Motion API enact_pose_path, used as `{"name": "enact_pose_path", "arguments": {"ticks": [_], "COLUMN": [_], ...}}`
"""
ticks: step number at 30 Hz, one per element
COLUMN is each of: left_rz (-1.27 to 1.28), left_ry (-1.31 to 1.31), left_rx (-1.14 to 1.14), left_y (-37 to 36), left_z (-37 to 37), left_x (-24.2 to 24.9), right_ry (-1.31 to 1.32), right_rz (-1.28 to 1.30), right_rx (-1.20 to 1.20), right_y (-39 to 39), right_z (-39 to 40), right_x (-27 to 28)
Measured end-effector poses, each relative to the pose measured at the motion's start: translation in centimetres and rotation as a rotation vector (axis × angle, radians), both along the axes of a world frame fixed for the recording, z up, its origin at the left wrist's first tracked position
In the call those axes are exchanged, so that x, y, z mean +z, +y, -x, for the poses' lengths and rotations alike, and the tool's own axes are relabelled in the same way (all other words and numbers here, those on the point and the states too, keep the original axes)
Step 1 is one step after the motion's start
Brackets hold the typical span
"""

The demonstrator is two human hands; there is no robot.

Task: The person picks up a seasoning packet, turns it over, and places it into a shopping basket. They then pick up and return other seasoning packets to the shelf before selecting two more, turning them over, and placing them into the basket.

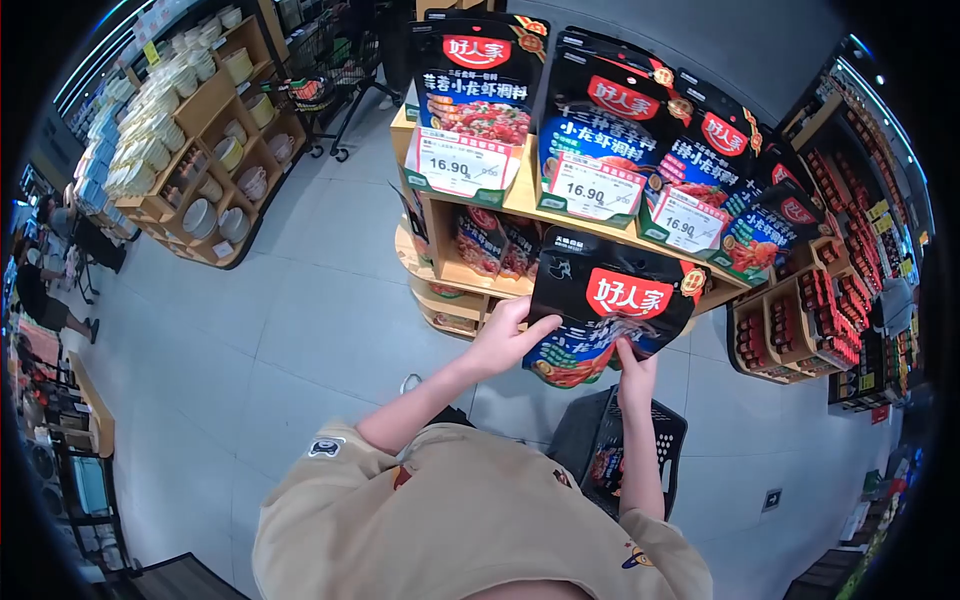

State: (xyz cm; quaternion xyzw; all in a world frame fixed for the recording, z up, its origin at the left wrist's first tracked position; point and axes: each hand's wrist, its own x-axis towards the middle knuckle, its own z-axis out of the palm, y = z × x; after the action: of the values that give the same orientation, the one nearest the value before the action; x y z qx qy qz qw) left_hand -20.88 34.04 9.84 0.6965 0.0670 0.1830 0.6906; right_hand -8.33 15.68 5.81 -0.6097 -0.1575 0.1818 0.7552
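A black and blue crayfish seasoning pouch (625,290) with a red label is up in front of me, below the display shelf. My left hand (508,340) grips its left edge, thumb across the front. My right hand (634,375) pinches its lower right part, thumb pressed into the front, where the pouch creases. The fingers behind the pouch are hidden. Similar pouches (475,85) stand upright on the wooden shelf (522,195) beyond, with 16.90 price cards (590,188) in front of them. More pouches (482,240) show on the level below.
A black basket (668,440) stands on the floor by my right arm, a pouch (605,467) inside. Crockery shelves (215,150) are at the left, a shopping cart (340,90) behind. Shelves of red-packaged goods (800,320) stand right. People (45,290) are at far left.
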Motion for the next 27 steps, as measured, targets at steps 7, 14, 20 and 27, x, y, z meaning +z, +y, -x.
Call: {"name": "enact_pose_path", "arguments": {"ticks": [7, 14, 20, 27], "left_rz": [0.296, 0.465, 0.701, 0.779], "left_ry": [-0.031, -0.047, -0.191, -0.341], "left_rx": [0.095, 0.275, 0.275, 0.162], "left_y": [11.6, 21.7, 26.5, 29.8], "left_z": [6.1, 8.9, 7.8, 6.1], "left_x": [-2.5, -1.9, -2.6, -2.5], "right_ry": [0.081, -0.064, -0.167, -0.308], "right_rz": [0.043, 0.223, 0.278, 0.217], "right_rx": [0.009, 0.058, -0.007, 0.077], "right_y": [12.3, 22.1, 26.9, 29.8], "right_z": [8.4, 14.5, 16.0, 14.1], "right_x": [-1.9, 0.3, 2.0, 2.7]}}
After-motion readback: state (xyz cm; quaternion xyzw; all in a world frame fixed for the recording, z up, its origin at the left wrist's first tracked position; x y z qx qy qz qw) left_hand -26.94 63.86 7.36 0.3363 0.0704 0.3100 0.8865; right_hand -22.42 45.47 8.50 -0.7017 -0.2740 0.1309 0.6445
